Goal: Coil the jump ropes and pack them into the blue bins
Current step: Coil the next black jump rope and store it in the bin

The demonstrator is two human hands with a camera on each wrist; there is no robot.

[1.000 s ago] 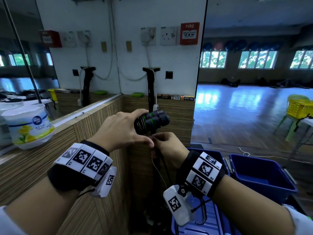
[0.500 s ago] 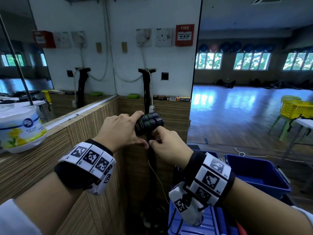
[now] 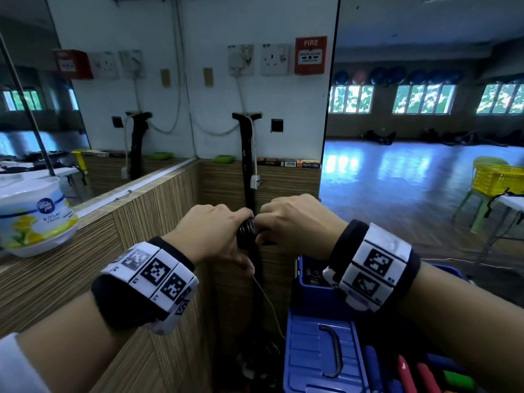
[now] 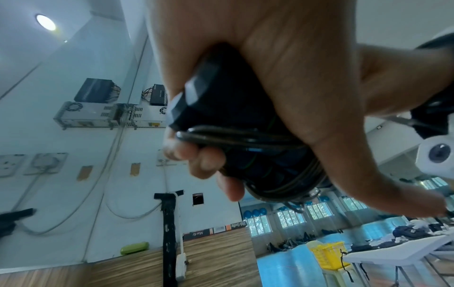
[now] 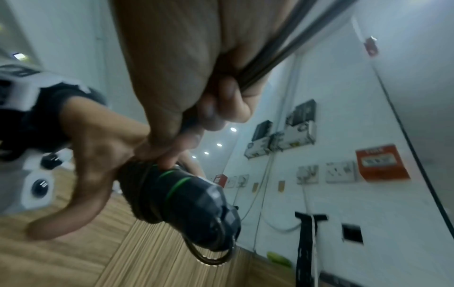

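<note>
"FIRE" alarm (image 3: 310,54) above hands. Left hand (image 3: 209,231) curled around handles (image 4: 221,101); right hand (image 3: 297,219) pinches cord (image 5: 265,64) alongside, fingers closed.

The head camera looks forward and down toward the red fire alarm box (image 3: 310,55) on the white wall; both wrist cameras sit close beneath, tilted upward, sharing that wall.

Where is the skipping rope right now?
In the head view the jump rope handles sit mid-frame, gripped by the left hand, its cord wound round them. The right hand pinches the loose cord beside them, above the blue bin.
</note>
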